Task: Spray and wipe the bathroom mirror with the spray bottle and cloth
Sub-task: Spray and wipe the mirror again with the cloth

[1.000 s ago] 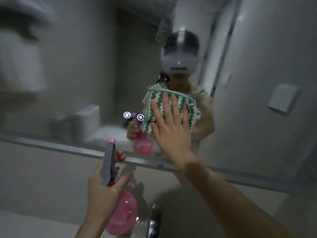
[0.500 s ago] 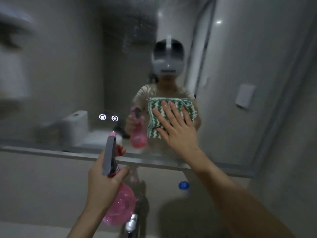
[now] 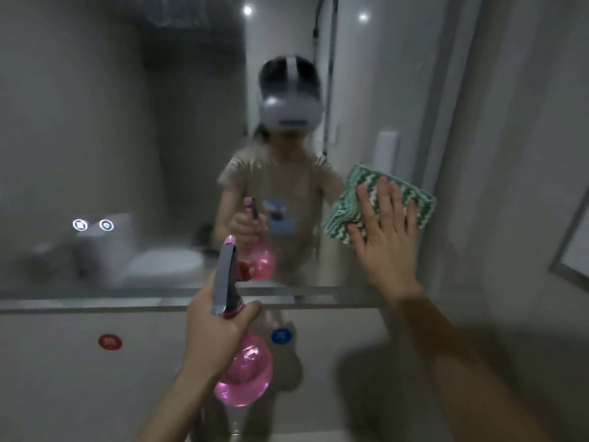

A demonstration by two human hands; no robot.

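Observation:
The bathroom mirror (image 3: 127, 138) fills the wall ahead and reflects me. My right hand (image 3: 387, 237) presses a green and white striped cloth (image 3: 357, 202) flat against the glass near the mirror's right edge, fingers straight and spread. My left hand (image 3: 216, 333) grips the neck of a pink spray bottle (image 3: 245, 368) with a grey trigger head, held upright in front of the mirror's lower frame, nozzle toward the glass.
A metal strip (image 3: 95, 303) runs along the mirror's bottom edge. On the wall below it are a red round sticker (image 3: 110, 341) and a blue one (image 3: 281, 335). Two lit touch icons (image 3: 92, 225) glow in the glass. A framed panel (image 3: 573, 250) sits at right.
My right hand has slid the cloth across the glass to the right, toward the mirror's edge. The bottle stays in my left hand. The view has shifted leftward.

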